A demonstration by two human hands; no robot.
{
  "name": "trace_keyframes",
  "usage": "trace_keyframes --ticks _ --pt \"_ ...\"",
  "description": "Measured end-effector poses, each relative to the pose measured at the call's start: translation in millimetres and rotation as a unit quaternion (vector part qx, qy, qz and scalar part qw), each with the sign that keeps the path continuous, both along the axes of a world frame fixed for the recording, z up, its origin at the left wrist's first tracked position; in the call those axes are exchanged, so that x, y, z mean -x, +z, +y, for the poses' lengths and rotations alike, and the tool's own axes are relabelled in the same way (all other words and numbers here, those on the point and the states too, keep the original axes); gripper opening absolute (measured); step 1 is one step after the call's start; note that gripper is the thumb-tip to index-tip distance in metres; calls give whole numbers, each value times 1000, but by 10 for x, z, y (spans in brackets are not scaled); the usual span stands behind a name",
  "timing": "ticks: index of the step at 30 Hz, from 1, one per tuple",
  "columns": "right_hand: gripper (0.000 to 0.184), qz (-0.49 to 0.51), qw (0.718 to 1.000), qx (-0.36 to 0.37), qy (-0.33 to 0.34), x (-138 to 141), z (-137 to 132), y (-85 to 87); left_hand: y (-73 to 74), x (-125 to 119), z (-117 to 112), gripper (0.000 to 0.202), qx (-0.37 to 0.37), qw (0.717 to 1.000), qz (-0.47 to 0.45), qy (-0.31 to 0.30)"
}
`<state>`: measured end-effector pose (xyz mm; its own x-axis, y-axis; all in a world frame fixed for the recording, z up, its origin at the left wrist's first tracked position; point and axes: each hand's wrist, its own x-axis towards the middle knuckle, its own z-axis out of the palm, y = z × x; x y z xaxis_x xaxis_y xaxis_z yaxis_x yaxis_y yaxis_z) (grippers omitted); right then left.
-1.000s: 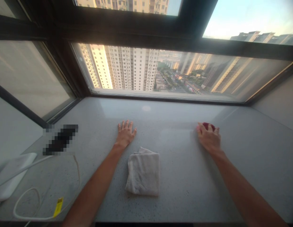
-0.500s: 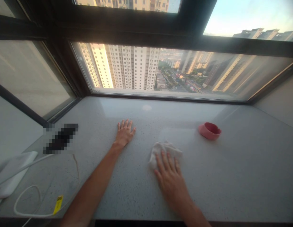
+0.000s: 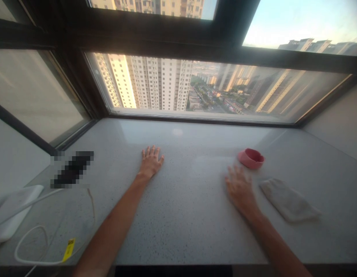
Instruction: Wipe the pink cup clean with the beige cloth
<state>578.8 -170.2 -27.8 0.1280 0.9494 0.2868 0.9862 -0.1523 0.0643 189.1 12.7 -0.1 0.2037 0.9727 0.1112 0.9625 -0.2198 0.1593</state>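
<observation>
My left hand (image 3: 151, 161) lies flat on the speckled grey windowsill (image 3: 178, 215), fingers spread, holding nothing. To the right, my right hand (image 3: 239, 186) is blurred by motion, its fingers apart and no object in it. Just beyond its fingertips stands a pink, hollow dish that looks like an ashtray (image 3: 251, 158), a small gap away. A pale grey cloth (image 3: 288, 200) rests on the sill to the right of my right hand, apart from it. Whether the right palm touches the sill is hard to make out.
At the left sit a white flat device (image 3: 18, 209), a pixelated dark object (image 3: 73, 169) and a looped white cable (image 3: 37, 262) with a yellow tag (image 3: 69, 250). Dark window frames (image 3: 172, 40) border the sill at the back and left; a wall (image 3: 334, 111) closes the right.
The cloth has gone from under my right hand to the sill's right side. My right hand has let go of it and moved right, near the pink dish. My left hand stays put.
</observation>
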Motion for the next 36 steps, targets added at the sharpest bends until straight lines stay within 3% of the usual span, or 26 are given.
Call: trace_keyframes --ticks 4,8,22,36 --pt "65 80 991 83 73 866 775 124 2 19 2 70 3 1000 4 -1" --pt "63 112 988 100 34 1097 1104 184 0 21 -2 70 -3 1000 6 -2" --pt "63 123 986 104 44 1024 1098 147 -37 34 4 68 -14 1000 6 -2" --pt "63 163 981 88 60 1022 1087 108 17 14 -19 71 5 1000 0 -3"
